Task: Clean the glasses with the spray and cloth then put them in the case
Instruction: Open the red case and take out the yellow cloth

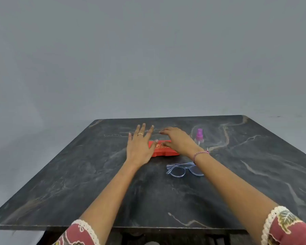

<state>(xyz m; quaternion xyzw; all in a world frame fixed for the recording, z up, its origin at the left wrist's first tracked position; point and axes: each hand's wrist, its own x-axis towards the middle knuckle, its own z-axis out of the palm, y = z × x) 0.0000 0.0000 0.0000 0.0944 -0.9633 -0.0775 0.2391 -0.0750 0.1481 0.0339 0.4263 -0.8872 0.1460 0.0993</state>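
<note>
A red glasses case (pixel 163 151) with gold lettering lies closed near the middle of the dark marble table (pixel 78 183). My left hand (pixel 140 145) hovers over its left end with fingers spread straight. My right hand (pixel 177 140) reaches over its right part, fingers relaxed, thumb near the lid. Pale blue clear-framed glasses (pixel 183 169) lie on the table just in front of the case, under my right wrist. A small clear spray bottle (pixel 199 137) with a purple cap stands to the right of the case. No cloth is in view.
The table's near edge (pixel 113 226) runs along the bottom of the view, with my patterned red sleeves over it. A plain grey wall stands behind the table's far edge.
</note>
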